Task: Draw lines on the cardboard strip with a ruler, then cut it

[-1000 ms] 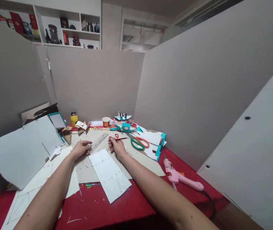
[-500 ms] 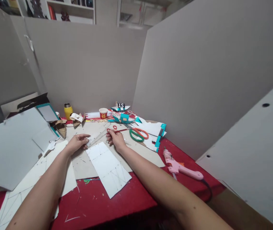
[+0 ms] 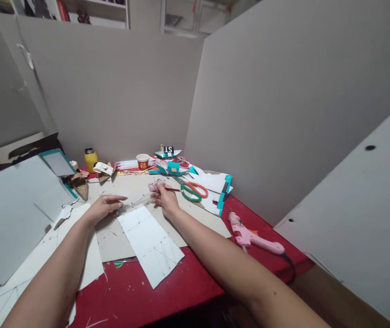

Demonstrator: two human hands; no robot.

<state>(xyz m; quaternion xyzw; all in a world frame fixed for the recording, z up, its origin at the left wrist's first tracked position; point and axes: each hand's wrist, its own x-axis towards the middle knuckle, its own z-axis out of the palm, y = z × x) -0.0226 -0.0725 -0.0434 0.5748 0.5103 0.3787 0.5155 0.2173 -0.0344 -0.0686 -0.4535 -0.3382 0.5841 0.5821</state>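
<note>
My left hand (image 3: 105, 206) lies on the brown cardboard sheet (image 3: 119, 239), its fingertips holding the near end of a clear plastic ruler (image 3: 136, 201). My right hand (image 3: 163, 197) is closed on the ruler's far end, and a thin red pencil (image 3: 173, 189) sticks out of the same hand. The ruler is lifted and tilted just beyond the top edge of a white card (image 3: 148, 243) marked with pencil lines.
Scissors with green and orange handles (image 3: 192, 191) lie right of my hands. A pink glue gun (image 3: 251, 236) rests on the red table (image 3: 167, 296). A yellow bottle (image 3: 90, 159), a red cup (image 3: 142, 161), teal paper scraps and large white sheets (image 3: 13, 214) crowd the back and left. Grey partitions enclose the table.
My right hand has taken hold of the ruler's far end and lifted it off the cardboard. The view has tipped downward and shifted slightly.
</note>
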